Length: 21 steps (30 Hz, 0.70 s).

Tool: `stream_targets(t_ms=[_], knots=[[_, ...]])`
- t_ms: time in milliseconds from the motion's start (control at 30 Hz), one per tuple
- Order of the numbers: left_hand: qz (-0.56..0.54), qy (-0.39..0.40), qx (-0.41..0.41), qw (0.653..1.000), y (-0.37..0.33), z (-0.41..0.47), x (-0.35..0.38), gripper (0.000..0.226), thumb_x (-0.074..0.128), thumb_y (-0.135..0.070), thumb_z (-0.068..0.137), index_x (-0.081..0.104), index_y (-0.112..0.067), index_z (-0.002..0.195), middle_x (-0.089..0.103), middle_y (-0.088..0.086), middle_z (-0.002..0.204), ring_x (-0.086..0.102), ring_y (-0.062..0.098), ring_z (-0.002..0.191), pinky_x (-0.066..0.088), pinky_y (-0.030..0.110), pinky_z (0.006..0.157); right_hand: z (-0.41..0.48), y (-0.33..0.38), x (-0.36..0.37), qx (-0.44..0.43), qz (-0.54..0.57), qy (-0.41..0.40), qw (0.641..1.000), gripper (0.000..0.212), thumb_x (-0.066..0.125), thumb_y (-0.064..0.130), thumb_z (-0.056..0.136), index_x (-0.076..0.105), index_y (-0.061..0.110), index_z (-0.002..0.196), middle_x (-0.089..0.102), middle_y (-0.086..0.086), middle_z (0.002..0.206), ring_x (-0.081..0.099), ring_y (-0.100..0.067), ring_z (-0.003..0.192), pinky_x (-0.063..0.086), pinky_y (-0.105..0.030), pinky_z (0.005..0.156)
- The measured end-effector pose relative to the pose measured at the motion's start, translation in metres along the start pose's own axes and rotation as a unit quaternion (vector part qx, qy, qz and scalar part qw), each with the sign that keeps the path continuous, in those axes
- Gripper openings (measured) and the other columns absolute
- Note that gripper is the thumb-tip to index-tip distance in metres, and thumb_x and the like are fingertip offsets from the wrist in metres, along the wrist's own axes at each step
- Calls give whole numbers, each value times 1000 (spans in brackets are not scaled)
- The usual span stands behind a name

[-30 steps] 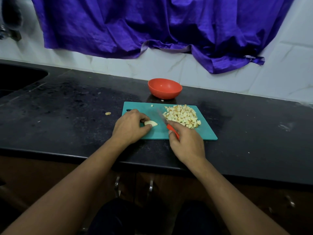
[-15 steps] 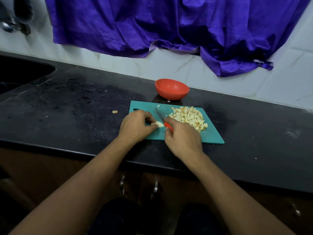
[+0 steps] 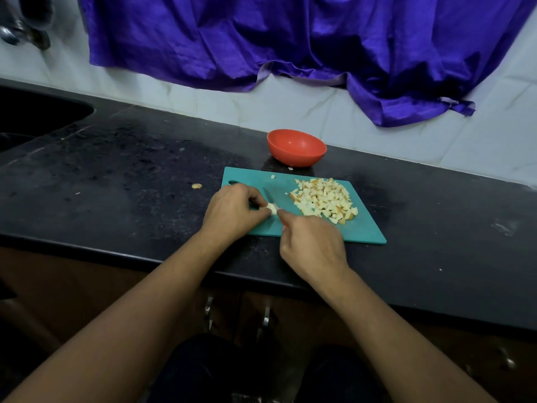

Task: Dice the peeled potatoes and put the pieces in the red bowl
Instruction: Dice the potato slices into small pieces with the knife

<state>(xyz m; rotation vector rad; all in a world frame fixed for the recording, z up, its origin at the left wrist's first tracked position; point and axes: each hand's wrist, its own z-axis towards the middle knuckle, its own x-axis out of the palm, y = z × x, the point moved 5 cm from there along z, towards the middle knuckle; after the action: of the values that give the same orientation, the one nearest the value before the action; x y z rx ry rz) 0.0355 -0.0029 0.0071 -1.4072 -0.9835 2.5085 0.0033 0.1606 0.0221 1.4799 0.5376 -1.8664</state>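
Observation:
A teal cutting board point(image 3: 360, 231) lies on the black counter. On its right half sits a heap of diced potato point(image 3: 324, 199). My left hand point(image 3: 232, 212) pinches a small pale potato piece point(image 3: 271, 208) on the board's left half. My right hand point(image 3: 312, 247) grips a knife point(image 3: 271, 196) with a red handle, and the blade lies against that piece. The red bowl point(image 3: 296, 147) stands just behind the board and looks empty from here.
A stray potato bit point(image 3: 196, 186) lies on the black counter point(image 3: 130, 175) left of the board. A dark sink point(image 3: 32, 117) is at the far left. A purple cloth point(image 3: 290, 39) hangs on the tiled wall behind. The counter's front edge runs under my forearms.
My right hand has moved left, bringing the knife blade from beside the diced heap up against the potato piece that my left hand holds. The view shifted slightly.

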Motion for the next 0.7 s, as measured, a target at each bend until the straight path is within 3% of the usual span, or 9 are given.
stream_targets(t_ms=[167,300,467,700], knots=[[1,-4,-6,1000,1,-1,0,15,82,-40,82,79,-28,91,61,-20,78,55,2,75,43,25,71,-7,-23,-6,40,75,1,996,44,48,33,102,53,39,146,61,11,85,50,-10,72,41,-30,65],[-1,-6,-13,1000,2,-1,-1,18,83,-43,80,78,-27,88,70,-15,86,61,6,83,52,30,76,-10,-22,-13,55,108,-37,992,43,50,32,102,55,37,144,73,4,101,61,-15,81,49,-34,70],[-9,-4,-13,1000,0,-3,-2,16,82,-42,81,77,-27,83,69,-15,82,61,5,79,51,29,74,2,1,-10,40,93,-35,994,45,48,34,102,53,36,146,73,3,110,65,-18,96,53,-36,76],[-1,-4,-6,1000,-1,-3,-2,10,80,-36,82,77,-28,84,62,-18,76,60,3,73,48,26,71,1,8,3,21,52,-22,998,45,46,32,103,51,34,148,69,1,95,62,-19,88,52,-37,73]])
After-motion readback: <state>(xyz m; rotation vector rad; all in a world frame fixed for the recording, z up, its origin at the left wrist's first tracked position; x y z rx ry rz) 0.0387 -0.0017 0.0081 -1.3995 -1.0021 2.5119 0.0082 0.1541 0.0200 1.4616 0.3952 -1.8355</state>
